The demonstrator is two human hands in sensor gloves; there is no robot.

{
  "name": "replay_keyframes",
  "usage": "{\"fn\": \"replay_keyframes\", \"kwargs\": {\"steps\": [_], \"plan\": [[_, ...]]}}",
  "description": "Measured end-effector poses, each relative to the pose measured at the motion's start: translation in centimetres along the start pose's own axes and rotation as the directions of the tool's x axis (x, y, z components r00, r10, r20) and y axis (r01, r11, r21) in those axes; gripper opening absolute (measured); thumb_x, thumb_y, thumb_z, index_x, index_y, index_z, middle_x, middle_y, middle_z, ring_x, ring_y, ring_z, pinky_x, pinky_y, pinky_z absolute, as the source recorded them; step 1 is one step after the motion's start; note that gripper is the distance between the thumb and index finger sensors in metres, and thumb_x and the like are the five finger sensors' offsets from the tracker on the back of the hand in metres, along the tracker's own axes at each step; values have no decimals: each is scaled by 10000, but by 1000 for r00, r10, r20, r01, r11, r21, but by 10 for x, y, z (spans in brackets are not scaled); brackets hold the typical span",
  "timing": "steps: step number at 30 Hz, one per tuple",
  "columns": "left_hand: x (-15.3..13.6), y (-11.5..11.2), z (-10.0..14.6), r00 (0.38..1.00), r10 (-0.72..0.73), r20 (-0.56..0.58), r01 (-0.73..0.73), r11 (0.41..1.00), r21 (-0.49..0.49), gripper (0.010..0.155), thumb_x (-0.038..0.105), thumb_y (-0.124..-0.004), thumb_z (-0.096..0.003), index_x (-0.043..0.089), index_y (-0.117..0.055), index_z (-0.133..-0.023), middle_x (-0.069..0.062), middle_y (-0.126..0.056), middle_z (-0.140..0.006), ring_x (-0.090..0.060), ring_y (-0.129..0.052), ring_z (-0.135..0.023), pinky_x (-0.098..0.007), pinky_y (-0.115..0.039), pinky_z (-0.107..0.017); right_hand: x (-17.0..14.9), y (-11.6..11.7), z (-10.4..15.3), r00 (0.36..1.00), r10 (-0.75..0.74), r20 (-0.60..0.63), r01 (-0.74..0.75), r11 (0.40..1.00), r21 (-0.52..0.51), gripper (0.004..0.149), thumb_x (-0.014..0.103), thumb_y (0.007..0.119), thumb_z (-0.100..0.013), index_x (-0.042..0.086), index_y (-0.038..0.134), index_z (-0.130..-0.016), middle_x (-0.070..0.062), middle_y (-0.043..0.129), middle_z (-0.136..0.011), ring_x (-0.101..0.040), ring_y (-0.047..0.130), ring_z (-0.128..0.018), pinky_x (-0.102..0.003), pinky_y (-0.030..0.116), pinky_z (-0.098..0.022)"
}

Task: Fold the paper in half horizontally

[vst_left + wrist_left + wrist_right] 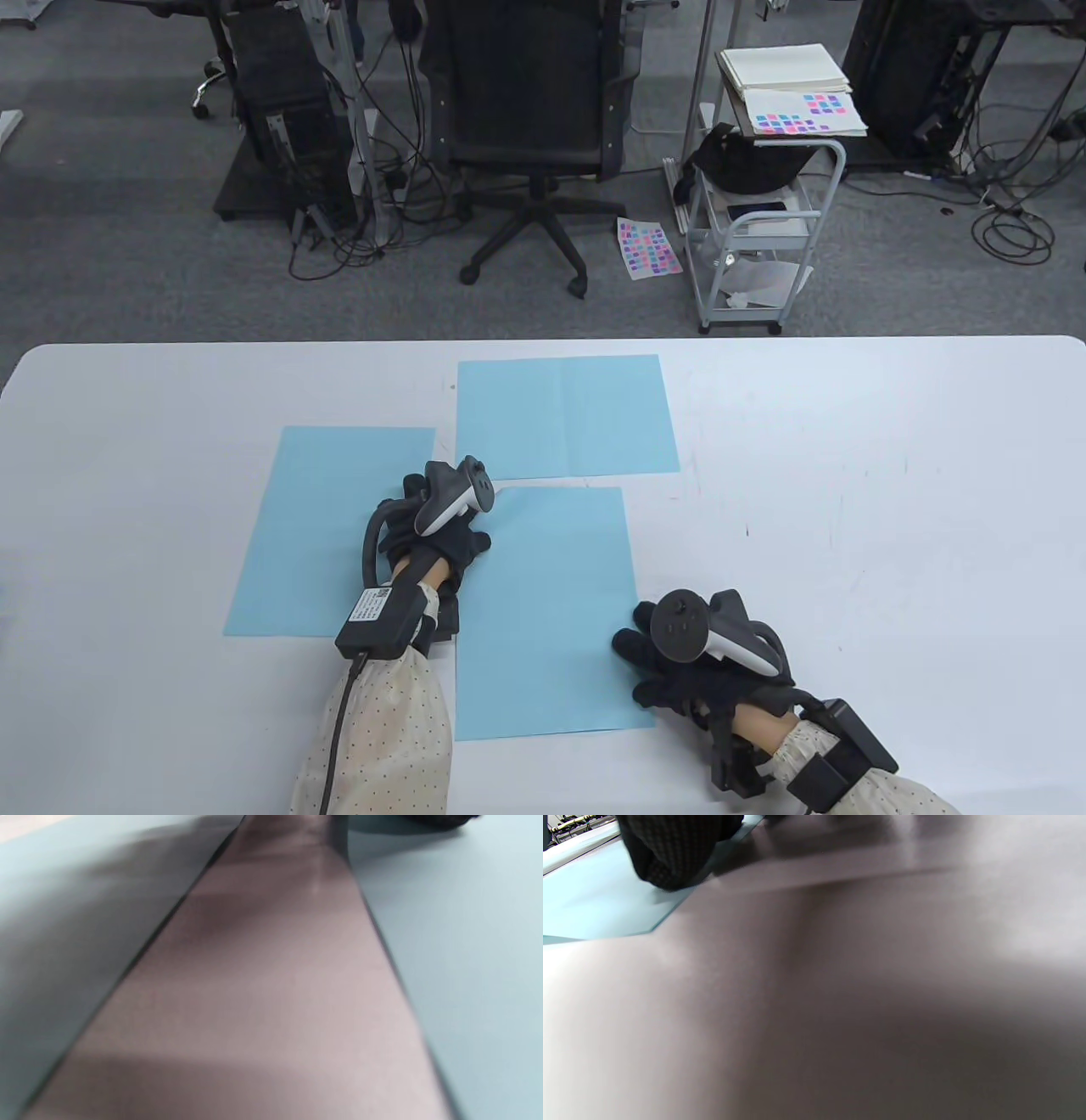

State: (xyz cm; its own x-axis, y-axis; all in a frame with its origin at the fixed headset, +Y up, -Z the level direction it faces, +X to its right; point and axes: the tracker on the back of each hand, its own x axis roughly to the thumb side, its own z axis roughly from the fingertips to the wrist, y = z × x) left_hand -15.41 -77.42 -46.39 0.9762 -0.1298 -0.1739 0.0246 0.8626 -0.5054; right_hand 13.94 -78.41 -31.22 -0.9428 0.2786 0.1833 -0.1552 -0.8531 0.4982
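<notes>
Three light blue paper sheets lie flat on the white table (pixel 848 509). The near sheet (pixel 551 620) is in the middle, one sheet (pixel 322 526) lies to its left, and one (pixel 564 416) lies behind it. My left hand (pixel 441 526) rests over the gap between the left sheet and the near sheet, by the near sheet's upper left part. My right hand (pixel 670 671) rests with its fingers on the near sheet's right edge, low down. In the right wrist view a gloved fingertip (pixel 670 857) touches the sheet's edge (pixel 606 899). Neither hand holds anything.
The table's far edge runs across the middle of the table view. Beyond it stand an office chair (pixel 530 110), a wire cart (pixel 755 221) with papers, and computer towers with cables on the floor.
</notes>
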Motion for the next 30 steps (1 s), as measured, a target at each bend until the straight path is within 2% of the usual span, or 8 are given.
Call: {"fn": "replay_keyframes", "kwargs": {"steps": [5, 9, 11, 14, 18, 20, 22, 30], "plan": [[0, 10, 11, 998, 46, 43, -47, 998, 29, 693, 609, -662, -375, 641, -334, -985, 202, -565, -1158, -130, -281, -1172, -527, -332, -899, 0, 0, 0, 1000, 0, 0, 0, 1000, 0, 650, 434, 769, -438, 463, 453, -1006, 142, 216, -1163, -324, 87, -1066, -650, 130, -735], [2, 19, 17, 985, 152, 82, -154, 988, 26, 978, 597, -728, -356, 341, -97, -1058, 218, -686, -1067, -144, -385, -1169, -534, -376, -892, 0, 0, 0, 1000, 0, 0, 0, 1000, 0, 652, 434, 769, -437, 463, 452, -1006, 141, 215, -1164, -325, 87, -1066, -650, 130, -735], [3, 23, 20, 975, 204, 91, -209, 977, 47, 1013, 542, -772, -374, 266, -69, -1048, 230, -725, -1012, -146, -491, -1149, -527, -422, -886, 0, 0, 0, 1000, 0, 0, 0, 1000, 0, 652, 435, 768, -437, 464, 451, -1006, 142, 215, -1163, -324, 85, -1065, -650, 130, -735], [2, 29, 25, 964, 241, 113, -251, 965, 81, 917, 431, -812, -412, 244, -193, -1063, 276, -872, -853, -75, -715, -1059, -475, -527, -868, 0, 0, 0, 1000, 6, -3, -6, 1000, 0, 650, 436, 765, -438, 466, 449, -1006, 145, 214, -1164, -324, 85, -1067, -651, 128, -735], [-5, 35, 41, 934, 312, 176, -334, 936, 112, 753, 401, -828, -408, 352, -441, -1052, 278, -958, -797, -50, -793, -1011, -455, -576, -850, 0, 1, 0, 1000, 14, -6, -14, 1000, 3, 650, 439, 754, -442, 468, 436, -1008, 146, 201, -1165, -323, 79, -1067, -650, 126, -735], [-10, 37, 50, 928, 313, 201, -346, 925, 154, 571, 401, -830, -403, 448, -666, -948, 279, -994, -790, -50, -811, -1002, -454, -595, -839, 1, 1, 1, 1000, 18, -8, -18, 1000, 3, 651, 440, 750, -442, 470, 430, -1008, 146, 197, -1165, -321, 78, -1068, -651, 126, -734], [-17, 37, 60, 927, 306, 215, -343, 924, 168, 482, 414, -818, -405, 509, -750, -872, 295, -1005, -795, -47, -811, -1005, -450, -598, -839, 1, 1, 1, 1000, 20, -9, -20, 1000, 5, 650, 441, 746, -442, 472, 427, -1008, 148, 195, -1165, -319, 76, -1068, -651, 127, -734], [-40, 23, 95, 901, 327, 285, -379, 912, 154, 445, 479, -789, -393, 552, -796, -832, 256, -974, -886, -70, -787, -1029, -466, -589, -841, 2, 3, 1, 999, 22, -25, -22, 1000, 0, 650, 448, 725, -446, 479, 402, -1010, 155, 181, -1162, -312, 65, -1066, -646, 127, -737]]}}
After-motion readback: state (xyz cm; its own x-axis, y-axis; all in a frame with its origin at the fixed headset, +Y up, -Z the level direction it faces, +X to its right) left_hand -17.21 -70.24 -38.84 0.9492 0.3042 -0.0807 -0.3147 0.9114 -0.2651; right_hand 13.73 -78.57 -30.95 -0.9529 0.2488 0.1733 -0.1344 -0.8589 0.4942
